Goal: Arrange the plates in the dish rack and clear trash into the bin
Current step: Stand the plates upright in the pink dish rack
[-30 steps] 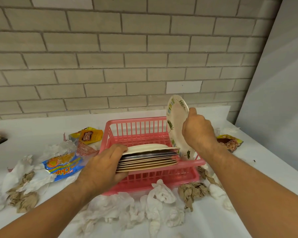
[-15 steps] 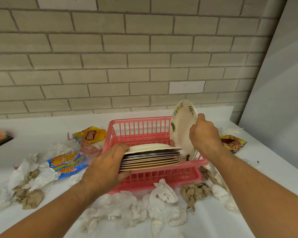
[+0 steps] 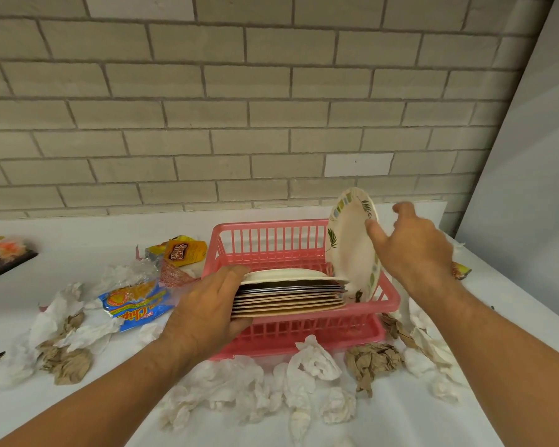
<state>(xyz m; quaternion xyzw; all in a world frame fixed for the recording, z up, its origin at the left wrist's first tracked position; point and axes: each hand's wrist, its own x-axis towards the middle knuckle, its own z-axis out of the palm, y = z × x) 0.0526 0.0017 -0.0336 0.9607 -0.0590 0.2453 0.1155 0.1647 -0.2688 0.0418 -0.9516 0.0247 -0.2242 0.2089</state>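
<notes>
Right hand (image 3: pixel 410 253) has just opened, releasing the leaf-print plate (image 3: pixel 350 243) upright in the pink dish rack (image 3: pixel 271 243); left hand (image 3: pixel 207 304) grips the plate stack (image 3: pixel 291 295) beside it.

A single head-worn view looks forward and down, close over the table (image 3: pixel 400 414), facing the brick wall (image 3: pixel 239 108).

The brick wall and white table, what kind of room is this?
Probably a plain workroom set up for a tidying job, not a real kitchen: bare brick wall, white table, pink dish rack, no sink in view.
</notes>
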